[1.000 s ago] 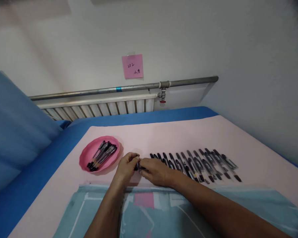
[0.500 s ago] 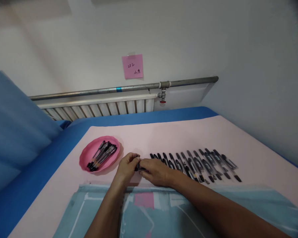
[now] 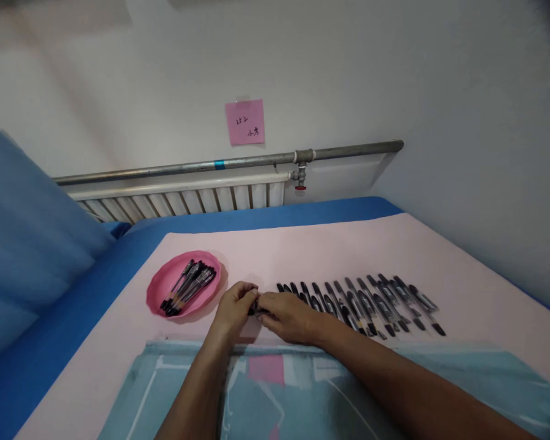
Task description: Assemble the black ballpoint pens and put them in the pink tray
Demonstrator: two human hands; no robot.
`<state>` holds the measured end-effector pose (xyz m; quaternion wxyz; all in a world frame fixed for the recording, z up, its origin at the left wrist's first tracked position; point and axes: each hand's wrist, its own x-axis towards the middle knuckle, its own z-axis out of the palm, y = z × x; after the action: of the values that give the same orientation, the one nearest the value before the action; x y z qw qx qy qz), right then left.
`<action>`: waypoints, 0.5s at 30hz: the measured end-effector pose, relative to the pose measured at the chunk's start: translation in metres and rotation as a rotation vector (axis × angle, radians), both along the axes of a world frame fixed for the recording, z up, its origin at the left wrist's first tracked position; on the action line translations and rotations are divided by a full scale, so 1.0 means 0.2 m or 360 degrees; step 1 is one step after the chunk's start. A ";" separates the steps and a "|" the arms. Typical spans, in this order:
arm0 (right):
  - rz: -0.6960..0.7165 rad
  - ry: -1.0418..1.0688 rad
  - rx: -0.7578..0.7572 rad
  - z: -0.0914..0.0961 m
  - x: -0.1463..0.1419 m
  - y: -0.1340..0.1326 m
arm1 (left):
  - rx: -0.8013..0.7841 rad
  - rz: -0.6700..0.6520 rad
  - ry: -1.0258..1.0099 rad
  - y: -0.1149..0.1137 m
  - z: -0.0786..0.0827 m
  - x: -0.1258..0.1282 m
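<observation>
Fingers of left hand [image 3: 233,305] and right hand [image 3: 286,315] were closed on small dark piece [image 3: 255,310] | lower centre of frame, mostly hidden | light, even pressure, straight alignment were judged best

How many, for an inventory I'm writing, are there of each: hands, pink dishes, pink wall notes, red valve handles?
Hands: 2 (left hand, right hand)
Pink dish: 1
Pink wall note: 1
Red valve handle: 1
Total: 5
</observation>
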<state>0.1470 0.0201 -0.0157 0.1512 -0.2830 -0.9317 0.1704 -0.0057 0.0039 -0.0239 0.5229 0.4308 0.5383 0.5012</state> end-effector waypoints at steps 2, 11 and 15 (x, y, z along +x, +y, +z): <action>-0.0005 -0.0005 -0.0007 0.00 0.00 0.00 | -0.0001 -0.0006 -0.0001 0.00 0.00 0.00; 0.0027 0.0012 0.0033 -0.01 0.00 0.01 | -0.0025 -0.0006 0.0033 0.00 0.01 0.00; 0.0041 0.0007 0.0051 -0.02 0.01 0.02 | -0.0023 -0.0009 -0.0010 0.00 0.02 0.00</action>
<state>0.1489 0.0235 -0.0189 0.1555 -0.2683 -0.9375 0.1580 -0.0063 0.0032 -0.0207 0.5291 0.4269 0.5391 0.4972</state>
